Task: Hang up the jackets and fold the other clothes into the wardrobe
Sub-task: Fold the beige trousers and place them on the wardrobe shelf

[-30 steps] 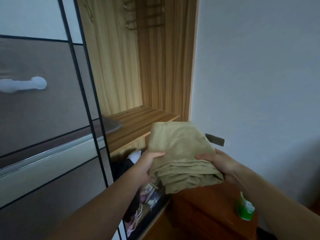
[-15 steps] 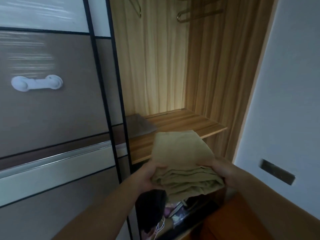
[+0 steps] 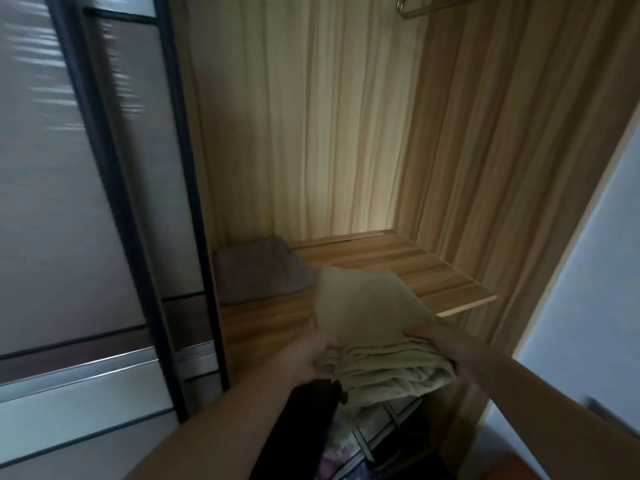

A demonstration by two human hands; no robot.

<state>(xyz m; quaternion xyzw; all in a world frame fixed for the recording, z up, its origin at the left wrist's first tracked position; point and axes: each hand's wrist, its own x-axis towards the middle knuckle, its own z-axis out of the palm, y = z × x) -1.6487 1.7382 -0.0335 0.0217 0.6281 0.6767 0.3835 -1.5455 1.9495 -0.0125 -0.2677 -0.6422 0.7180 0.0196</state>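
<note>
We were in a home, at an open wood-grain wardrobe [image 3: 329, 133]: a sliding door [image 3: 52, 202] on its left, a hanger [image 3: 415, 6] up top, a grey folded cloth [image 3: 256, 271] at the shelf's [image 3: 433, 271] back left corner, a plain white wall [image 3: 588, 271] on the right.

Here's the striped light-brown wooden wardrobe shelf [image 3: 415, 271], one folded grey-brown cloth [image 3: 259, 271] lying flat on its left rear corner, tucked against the back wall, wood grain running across the boards beside it
</note>
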